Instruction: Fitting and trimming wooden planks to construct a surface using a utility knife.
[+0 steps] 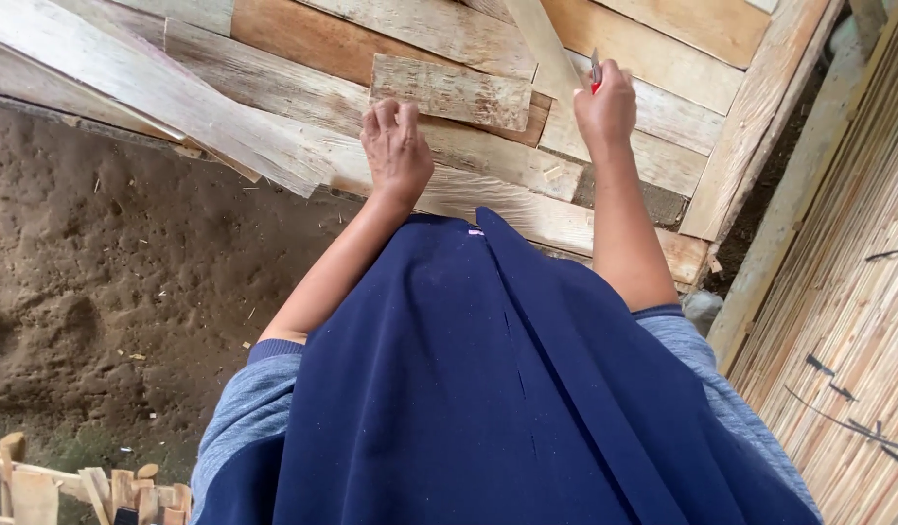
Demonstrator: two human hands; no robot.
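Left hand (397, 148) sits upper centre of the frame, palm down, fingers spread loose and pressing on a pale wooden board (488, 160), fingertips just below a short weathered plank (452, 91); it grips nothing. Right hand (605, 107), upper right of centre, is fisted tight around a small tool with a red handle (596, 80), grey metal tip poking up above the knuckles; kind of tool cannot be told. The fist lies against a narrow slanted wood strip (546, 44) crossing the boards. Boards fill the top of the frame. Bare dirt ground (108, 262) at left. Bamboo-slat wall (847, 321) at right. Dark blue garment (488, 389) fills lower centre. Small wood offcuts (79, 486) at bottom left.
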